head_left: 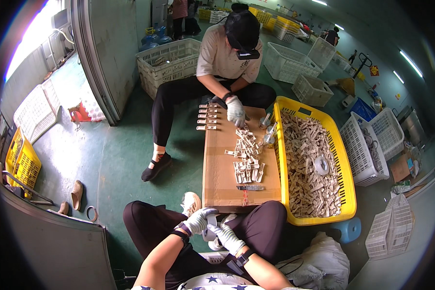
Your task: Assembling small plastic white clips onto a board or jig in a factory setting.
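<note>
In front of my lap, my gloved left hand (198, 221) and gloved right hand (228, 238) are closed on a whitish rounded piece (210, 229) that looks like a roll of tape. Fingers cover part of it. Just beyond stands a brown cardboard box (217, 166) used as a worktop. Pale clips (246, 145) lie on it in a loose heap, with a tighter group (249, 170) nearer me. A short row of clips (207, 116) lines its far left edge. A dark-handled tool (250, 187) lies at the near end. Opposite, a co-worker's gloved hand (236, 111) reaches to the heap.
A yellow crate (350, 203) full of clips stands right of the box, with a tape roll (321, 166) on top. Small jars (268, 140) stand between. A blue stool (348, 230) and white sack (319, 263) are at my right. The co-worker (232, 53) sits facing me.
</note>
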Available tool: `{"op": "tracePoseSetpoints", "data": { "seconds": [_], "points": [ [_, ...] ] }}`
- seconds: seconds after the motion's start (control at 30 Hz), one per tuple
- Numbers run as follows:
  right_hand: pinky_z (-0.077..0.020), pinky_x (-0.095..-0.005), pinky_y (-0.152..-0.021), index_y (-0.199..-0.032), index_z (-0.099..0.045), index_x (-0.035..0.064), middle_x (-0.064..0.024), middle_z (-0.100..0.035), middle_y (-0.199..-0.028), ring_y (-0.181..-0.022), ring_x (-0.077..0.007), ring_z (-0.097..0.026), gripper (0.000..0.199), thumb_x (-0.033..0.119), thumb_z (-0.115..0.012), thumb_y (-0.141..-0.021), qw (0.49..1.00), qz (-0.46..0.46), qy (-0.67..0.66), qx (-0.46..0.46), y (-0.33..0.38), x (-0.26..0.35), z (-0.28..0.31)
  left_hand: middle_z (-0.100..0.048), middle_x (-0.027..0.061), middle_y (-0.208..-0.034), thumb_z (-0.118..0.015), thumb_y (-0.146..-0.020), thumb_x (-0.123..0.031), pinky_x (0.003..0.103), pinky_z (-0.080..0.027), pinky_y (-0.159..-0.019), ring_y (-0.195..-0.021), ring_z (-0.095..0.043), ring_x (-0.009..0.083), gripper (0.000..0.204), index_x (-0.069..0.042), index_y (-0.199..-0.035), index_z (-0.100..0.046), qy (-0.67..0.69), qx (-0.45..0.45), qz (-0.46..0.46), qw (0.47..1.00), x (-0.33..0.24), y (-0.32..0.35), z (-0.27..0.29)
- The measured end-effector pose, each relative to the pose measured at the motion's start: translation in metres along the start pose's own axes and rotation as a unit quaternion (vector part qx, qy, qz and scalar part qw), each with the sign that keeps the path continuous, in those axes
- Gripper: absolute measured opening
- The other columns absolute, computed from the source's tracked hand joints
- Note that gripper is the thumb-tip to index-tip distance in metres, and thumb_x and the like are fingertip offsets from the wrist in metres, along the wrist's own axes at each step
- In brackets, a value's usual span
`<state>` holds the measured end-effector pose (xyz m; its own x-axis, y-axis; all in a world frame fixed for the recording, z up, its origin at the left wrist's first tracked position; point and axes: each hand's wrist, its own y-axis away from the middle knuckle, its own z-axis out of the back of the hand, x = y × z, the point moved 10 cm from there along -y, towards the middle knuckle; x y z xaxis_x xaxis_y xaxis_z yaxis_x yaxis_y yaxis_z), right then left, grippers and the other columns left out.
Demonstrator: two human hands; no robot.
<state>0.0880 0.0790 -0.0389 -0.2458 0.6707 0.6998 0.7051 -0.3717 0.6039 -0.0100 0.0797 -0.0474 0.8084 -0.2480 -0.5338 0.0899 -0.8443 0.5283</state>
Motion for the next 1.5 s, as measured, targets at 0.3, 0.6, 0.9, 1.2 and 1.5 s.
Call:
{"op": "tracePoseSetpoints", "data": {
  "seconds": [0.3,0.6,0.9,1.2,1.5],
  "points": [
    [-0.0342,-0.0225,-0.047,-0.106,-0.066,0.0122,0.0073,-0.06,-0.078,-0.053,-0.0042,-0.042,0.02,0.027,-0.068,-0.092,1.0,-0.006,-0.011,0.011,-0.003,0.0,-0.002,-0.061,0.0053,-0.103,-0.055,-0.092,0.002,0.032,-0.052,-0.08,-0.092,-0.06,0.0156,0.029,-0.007,-0.119,-0.062,-0.296,0.063,-0.183,0.936,-0.017,-0.006,0.004],
    [-0.0478,-0.0235,-0.076,-0.109,-0.066,0.0096,0.003,-0.066,-0.097,-0.084,-0.0066,-0.059,0.021,0.024,-0.064,-0.094,0.999,-0.023,-0.005,0.036,0.004,0.007,-0.015,-0.061,0.0059,-0.106,-0.057,-0.092,-0.002,0.033,-0.052,-0.083,-0.094,-0.059,0.0158,0.026,-0.004,-0.118,-0.061,-0.307,0.059,-0.205,0.928,-0.016,-0.005,0.015],
    [-0.0381,-0.0226,-0.052,-0.105,-0.066,0.0132,0.0065,-0.061,-0.081,-0.059,-0.0051,-0.047,0.019,0.026,-0.067,-0.092,1.0,-0.017,-0.003,0.011,-0.001,0.003,-0.006,-0.062,0.0053,-0.104,-0.06,-0.089,0.001,0.033,-0.052,-0.081,-0.091,-0.06,0.0163,0.029,-0.006,-0.118,-0.062,-0.12,0.045,-0.068,0.989,0.003,-0.017,0.022],
    [-0.0481,-0.0224,-0.073,-0.11,-0.066,0.0083,0.0028,-0.067,-0.095,-0.08,-0.0065,-0.06,0.022,0.024,-0.064,-0.094,0.999,-0.03,-0.011,0.021,0.001,0.002,0.001,-0.063,0.0054,-0.105,-0.067,-0.076,0.016,0.033,-0.053,-0.08,-0.093,-0.06,0.0168,0.051,-0.011,-0.12,-0.063,-0.362,0.076,-0.24,0.898,-0.005,-0.025,0.019],
    [-0.04,-0.0186,-0.052,-0.102,-0.066,0.0104,0.0059,-0.063,-0.08,-0.058,-0.0023,-0.05,0.019,0.027,-0.064,-0.094,1.0,-0.009,-0.028,-0.002,0.028,0.035,-0.025,-0.062,0.0068,-0.1,-0.063,-0.089,-0.007,0.033,-0.051,-0.079,-0.089,-0.059,0.0168,0.025,-0.006,-0.115,-0.064,-0.104,0.029,-0.061,0.992,0.008,-0.019,0.024]
  ]
}}
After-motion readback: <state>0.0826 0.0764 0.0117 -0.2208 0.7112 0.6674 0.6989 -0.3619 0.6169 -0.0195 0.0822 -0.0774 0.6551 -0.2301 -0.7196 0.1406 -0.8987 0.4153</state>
